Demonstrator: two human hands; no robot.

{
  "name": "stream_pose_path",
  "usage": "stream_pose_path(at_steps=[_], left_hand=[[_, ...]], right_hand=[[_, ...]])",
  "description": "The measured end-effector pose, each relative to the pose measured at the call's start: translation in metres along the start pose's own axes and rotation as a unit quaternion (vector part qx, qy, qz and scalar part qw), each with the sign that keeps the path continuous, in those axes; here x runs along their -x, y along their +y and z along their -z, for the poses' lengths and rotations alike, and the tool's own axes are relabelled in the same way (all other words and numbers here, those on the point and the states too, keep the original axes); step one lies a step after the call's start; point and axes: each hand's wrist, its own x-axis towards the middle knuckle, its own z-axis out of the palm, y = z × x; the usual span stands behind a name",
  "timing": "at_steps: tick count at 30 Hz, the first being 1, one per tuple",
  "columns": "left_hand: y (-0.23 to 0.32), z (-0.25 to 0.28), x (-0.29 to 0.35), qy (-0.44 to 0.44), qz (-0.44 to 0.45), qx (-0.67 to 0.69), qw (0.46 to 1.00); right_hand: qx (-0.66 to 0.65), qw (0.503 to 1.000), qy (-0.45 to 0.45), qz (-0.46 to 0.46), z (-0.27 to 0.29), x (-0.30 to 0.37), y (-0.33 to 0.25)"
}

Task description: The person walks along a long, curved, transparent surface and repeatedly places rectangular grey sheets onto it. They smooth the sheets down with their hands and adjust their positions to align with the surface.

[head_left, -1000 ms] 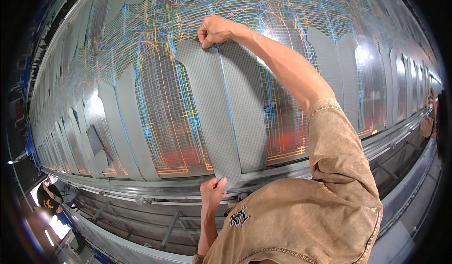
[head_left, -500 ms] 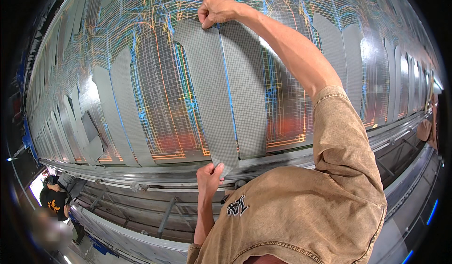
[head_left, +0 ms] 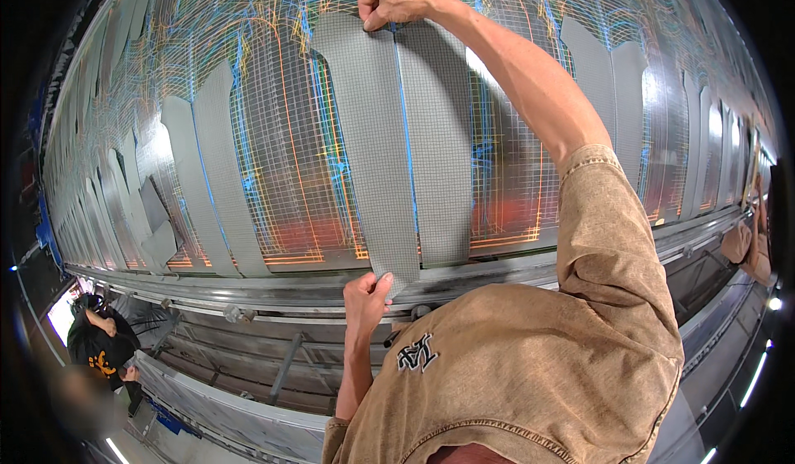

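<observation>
A long grey panel of sheet material with a fine grid (head_left: 368, 133) lies lengthwise in front of me on a large shiny surface (head_left: 286, 166) covered in coloured light lines. My right hand (head_left: 396, 2) pinches its far end near the inner corner, my arm reaching over from the right. At the near end, my left hand (head_left: 366, 300) grips the tip between thumb and fingers, where it overhangs the surface's edge. Beside it lies a matching gridded panel (head_left: 443, 149), partly in my arm's shadow. A blue line runs along the seam between the two.
More grey panel pairs lie to the left (head_left: 207, 166) and right (head_left: 609, 91). A smaller darker piece (head_left: 153, 203) rests at an angle among the left ones. A metal rail (head_left: 281, 292) borders the near edge. A person in black (head_left: 103, 340) is at lower left.
The view has shifted a little, so the surface and both hands sit slightly higher. Both hands keep their hold on the panel's ends. The person at lower left has moved an arm.
</observation>
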Motion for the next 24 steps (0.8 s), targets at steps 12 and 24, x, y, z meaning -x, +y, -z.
stream_pose_path(at_steps=[12, 24], left_hand=[[0.006, -0.001, -0.001, 0.002, 0.007, 0.007, 1.000], [0.005, -0.002, 0.000, 0.015, -0.005, -0.009, 1.000]], right_hand=[[-0.010, 1.000, -0.006, 0.006, 0.002, -0.002, 0.004], [0.068, 0.997, -0.003, -0.019, 0.001, 0.003, -0.008]])
